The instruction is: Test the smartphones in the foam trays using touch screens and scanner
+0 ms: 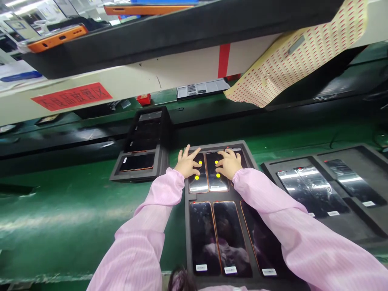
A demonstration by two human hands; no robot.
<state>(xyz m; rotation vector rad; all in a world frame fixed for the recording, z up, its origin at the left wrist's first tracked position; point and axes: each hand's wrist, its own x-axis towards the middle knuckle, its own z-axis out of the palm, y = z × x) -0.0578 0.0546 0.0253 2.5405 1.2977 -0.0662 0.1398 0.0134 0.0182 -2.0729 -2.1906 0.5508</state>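
Note:
A grey foam tray (pixel 218 197) in front of me holds two rows of smartphones with dark screens and orange edges. My left hand (pixel 187 163) is over the back-left smartphone (pixel 198 186), its fingers spread. My right hand (pixel 230 163) lies across the back-middle smartphone (pixel 216 184), fingers apart, and partly covers the back-right smartphone (pixel 239 153). Yellow round spots show by the fingertips of both hands. Whether the fingertips touch the glass is hard to tell. In the front row lie the left smartphone (pixel 204 238), the middle smartphone (pixel 232 238) and a third, partly behind my right sleeve.
To the right, another foam tray (pixel 353 230) holds several smartphones. A stack of foam trays (pixel 163 161) with phones stands at the left on the green bench (pixel 75 214). Overhead runs a white shelf (pixel 188 66) with a red label (pixel 72 97) and a hanging dotted sheet (pixel 303 52).

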